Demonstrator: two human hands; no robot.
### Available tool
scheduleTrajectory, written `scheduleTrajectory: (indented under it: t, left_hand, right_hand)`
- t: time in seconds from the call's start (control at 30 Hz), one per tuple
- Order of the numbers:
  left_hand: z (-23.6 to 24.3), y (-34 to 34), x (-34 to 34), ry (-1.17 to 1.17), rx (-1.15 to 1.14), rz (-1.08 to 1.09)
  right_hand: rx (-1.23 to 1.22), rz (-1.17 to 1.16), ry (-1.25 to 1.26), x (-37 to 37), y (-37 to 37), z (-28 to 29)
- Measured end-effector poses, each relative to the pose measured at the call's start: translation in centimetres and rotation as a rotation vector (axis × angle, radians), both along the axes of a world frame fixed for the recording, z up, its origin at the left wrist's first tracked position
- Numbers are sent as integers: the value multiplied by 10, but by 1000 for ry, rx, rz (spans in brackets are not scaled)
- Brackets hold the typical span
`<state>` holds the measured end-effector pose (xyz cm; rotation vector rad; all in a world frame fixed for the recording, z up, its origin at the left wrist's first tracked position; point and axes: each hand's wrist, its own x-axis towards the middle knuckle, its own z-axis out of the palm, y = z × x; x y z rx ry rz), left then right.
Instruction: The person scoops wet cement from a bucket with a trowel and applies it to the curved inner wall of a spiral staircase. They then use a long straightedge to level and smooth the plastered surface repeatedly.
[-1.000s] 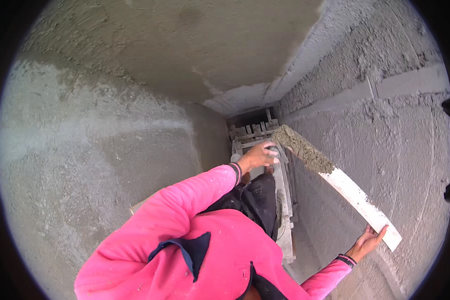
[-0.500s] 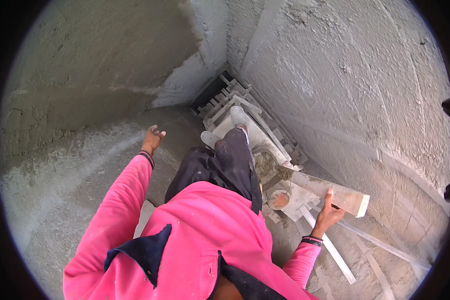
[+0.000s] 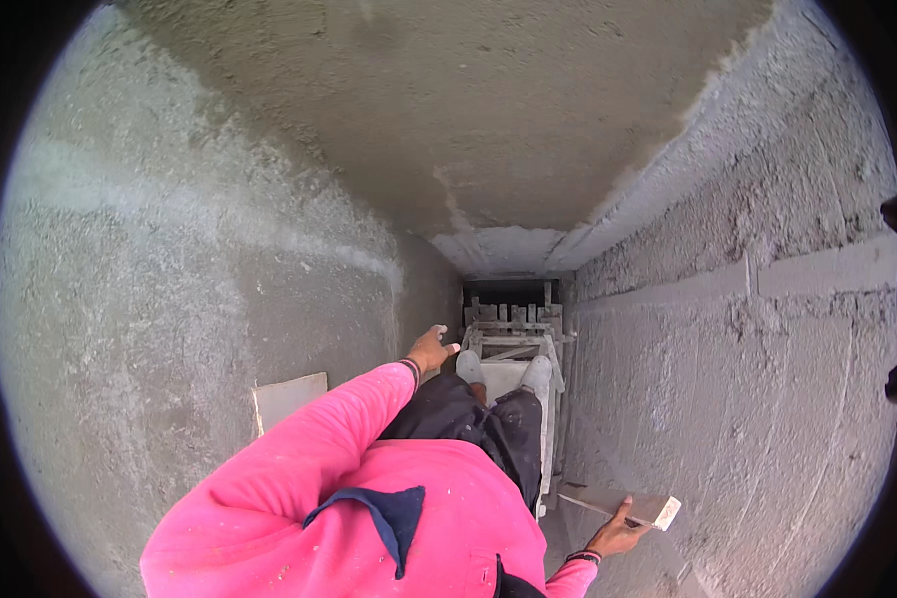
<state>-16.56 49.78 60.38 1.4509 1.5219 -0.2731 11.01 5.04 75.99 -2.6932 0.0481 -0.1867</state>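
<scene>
Evidently, we have the right hand (image 3: 618, 536) closed on a pale straightedge (image 3: 608, 501) near its squared-off end, thumb laid over the bar; gripping there, we judge, leaves most of the length free. The straightedge sits out to the person's right, between the narrow platform (image 3: 506, 376) and the rough grey wall (image 3: 757, 419), probably so it clears the legs. We cannot tell whether it touches that wall.

The left hand (image 3: 434, 349) reaches forward over the platform's left side, fingers loosely parted, with nothing we can see in its hold; perhaps it serves balance. The 2 grey shoes (image 3: 536, 375) stand apart on the platform, which we read as a steadier stance in so tight a space. At left, a flat pale board (image 3: 289, 398) lies partly behind the pink sleeve (image 3: 341, 414); its support is hidden from us.
</scene>
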Motion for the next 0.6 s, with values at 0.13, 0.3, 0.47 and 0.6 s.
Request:
scheduleTrajectory:
  t: [0.13, 0.3, 0.47, 0.6]
  left_hand:
    - [6, -12, -9, -101, -92, 287]
    - [-4, 18, -4, -463, -374, 842]
    - [-22, 155, 3, -976, -269, 1325]
    - [-51, 245, 6, -1435, -102, 1667]
  right_hand:
    - [210, 166, -6, 63, 120, 48]
    - [854, 314, 293, 104, 306, 63]
    - [1106, 521, 596, 89, 495, 31]
    - [1176, 617, 740, 62, 598, -31]
